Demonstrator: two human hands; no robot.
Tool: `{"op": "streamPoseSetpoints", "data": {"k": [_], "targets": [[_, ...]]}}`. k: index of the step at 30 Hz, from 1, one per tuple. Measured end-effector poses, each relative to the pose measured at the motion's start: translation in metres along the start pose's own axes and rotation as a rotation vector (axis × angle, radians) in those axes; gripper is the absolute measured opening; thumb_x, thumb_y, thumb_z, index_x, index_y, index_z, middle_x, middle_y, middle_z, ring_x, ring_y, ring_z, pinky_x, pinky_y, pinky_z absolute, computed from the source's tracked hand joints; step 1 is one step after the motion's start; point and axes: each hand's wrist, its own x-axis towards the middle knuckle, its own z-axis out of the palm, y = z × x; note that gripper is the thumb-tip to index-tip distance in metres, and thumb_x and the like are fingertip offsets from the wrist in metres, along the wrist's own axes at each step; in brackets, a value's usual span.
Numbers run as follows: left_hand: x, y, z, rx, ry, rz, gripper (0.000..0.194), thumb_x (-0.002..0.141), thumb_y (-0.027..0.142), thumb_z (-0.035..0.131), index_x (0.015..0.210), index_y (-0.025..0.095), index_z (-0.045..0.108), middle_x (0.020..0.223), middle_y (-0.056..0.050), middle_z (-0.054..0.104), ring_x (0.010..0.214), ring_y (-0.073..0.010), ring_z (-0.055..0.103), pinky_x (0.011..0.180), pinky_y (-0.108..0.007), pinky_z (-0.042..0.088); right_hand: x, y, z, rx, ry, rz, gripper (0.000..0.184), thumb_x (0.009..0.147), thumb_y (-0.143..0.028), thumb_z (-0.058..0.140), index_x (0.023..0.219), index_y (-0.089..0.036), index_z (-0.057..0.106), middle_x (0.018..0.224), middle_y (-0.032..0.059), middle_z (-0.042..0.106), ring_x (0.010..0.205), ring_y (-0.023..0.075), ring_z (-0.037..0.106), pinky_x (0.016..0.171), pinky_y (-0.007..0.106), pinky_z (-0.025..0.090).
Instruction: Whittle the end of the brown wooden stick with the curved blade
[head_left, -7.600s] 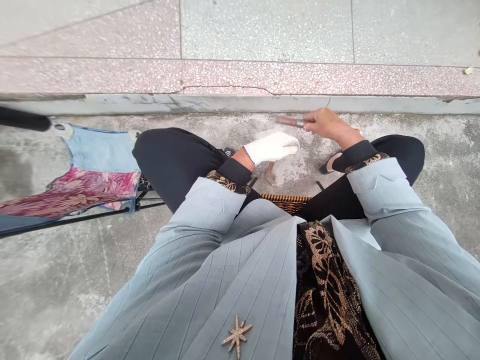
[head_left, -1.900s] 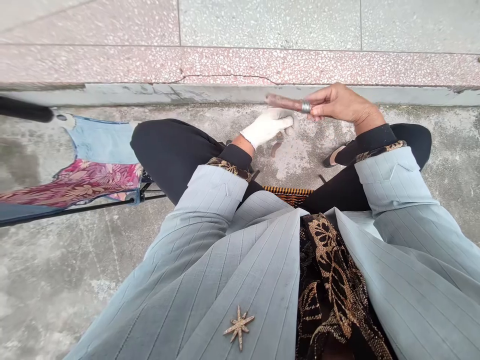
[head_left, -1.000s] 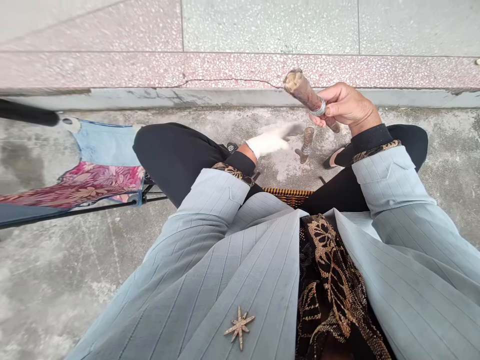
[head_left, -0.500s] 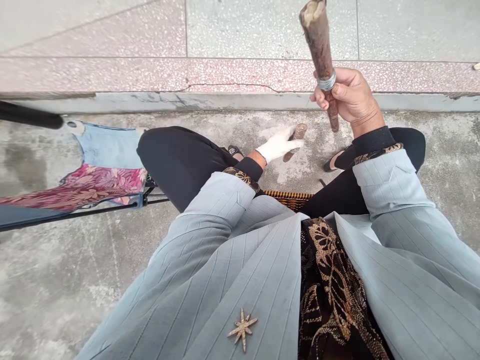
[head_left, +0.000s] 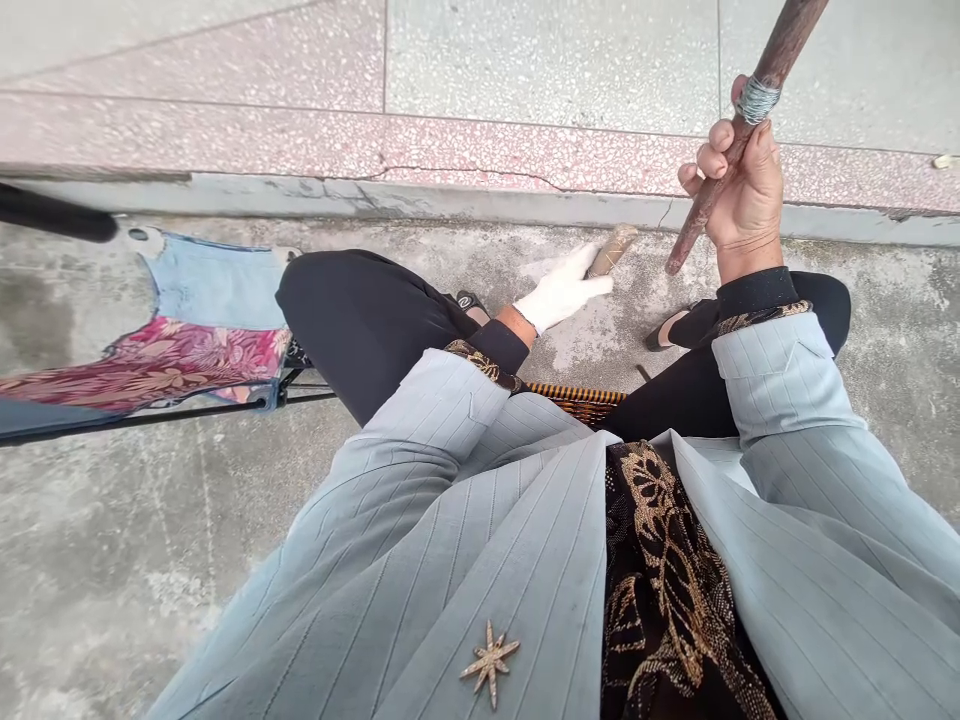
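Note:
My right hand (head_left: 739,185), bare, is closed round a brown wooden stick (head_left: 780,50) and held up over the step's edge. The stick tilts, its upper end cut off by the frame and its lower end pointing down-left. Silver wire (head_left: 757,100) is wound in a tight band round it, just above my fingers. My left hand (head_left: 562,290), in a white glove, grips a short brownish rod-like piece (head_left: 613,250) low near the ground. Only the upper end of that piece shows; my gloved hand hides the rest.
A raised terrazzo step (head_left: 547,120) with a pink border runs across the front. At left stands a folding chair (head_left: 210,340) with floral and blue fabric. Wicker weave (head_left: 577,400) shows between my legs. Grey concrete (head_left: 247,520) lies underneath.
My right hand has risen and moved right with the wire-bound stick, which now leans up to the right. The piece in my left hand has tilted further right.

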Motion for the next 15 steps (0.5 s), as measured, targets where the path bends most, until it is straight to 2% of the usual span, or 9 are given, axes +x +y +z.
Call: {"op": "streamPoseSetpoints", "data": {"k": [2, 4, 7, 11, 15], "targets": [[-0.002, 0.005, 0.000, 0.050, 0.055, -0.023, 0.064, 0.087, 0.048, 0.064, 0.143, 0.018, 0.055, 0.142, -0.016, 0.064, 0.132, -0.0375, 0.057, 0.115, -0.052, 0.043, 0.000, 0.001, 0.000, -0.029, 0.166, -0.131, 0.063, 0.070, -0.077, 0.067, 0.127, -0.050, 0.069, 0.087, 0.0056, 0.063, 0.102, 0.0332, 0.047, 0.094, 0.043, 0.042], [-0.003, 0.009, -0.001, 0.082, 0.111, -0.045, 0.065, 0.088, 0.045, 0.063, 0.146, 0.019, 0.052, 0.143, -0.016, 0.062, 0.132, -0.0374, 0.056, 0.115, -0.053, 0.042, 0.001, 0.004, 0.001, -0.020, 0.187, -0.168, 0.060, 0.073, -0.077, 0.067, 0.123, -0.045, 0.071, 0.086, 0.0056, 0.062, 0.093, 0.0304, 0.047, 0.093, 0.042, 0.042], [-0.003, 0.012, -0.004, 0.098, 0.192, -0.063, 0.064, 0.089, 0.043, 0.062, 0.148, 0.022, 0.050, 0.143, -0.015, 0.062, 0.135, -0.0375, 0.054, 0.117, -0.054, 0.041, 0.001, 0.010, 0.003, -0.070, 0.118, -0.139, 0.061, 0.072, -0.079, 0.069, 0.118, -0.039, 0.072, 0.079, 0.0037, 0.059, 0.079, 0.0259, 0.048, 0.085, 0.042, 0.045], [0.000, 0.009, -0.008, 0.101, 0.258, -0.081, 0.061, 0.093, 0.048, 0.061, 0.148, 0.026, 0.050, 0.137, -0.013, 0.064, 0.139, -0.0387, 0.051, 0.116, -0.055, 0.042, 0.000, 0.017, 0.007, -0.184, 0.045, -0.048, 0.072, 0.069, -0.087, 0.066, 0.114, -0.032, 0.070, 0.072, 0.0006, 0.054, 0.066, 0.0217, 0.048, 0.075, 0.043, 0.049], [0.003, 0.004, -0.013, 0.093, 0.277, -0.102, 0.056, 0.093, 0.048, 0.061, 0.144, 0.026, 0.052, 0.137, -0.013, 0.064, 0.139, -0.0387, 0.053, 0.115, -0.056, 0.043, -0.001, 0.027, 0.007, -0.120, -0.234, 0.026, 0.067, 0.069, -0.081, 0.076, 0.107, -0.026, 0.073, 0.069, -0.0008, 0.057, 0.060, 0.0175, 0.051, 0.065, 0.036, 0.050]]}}
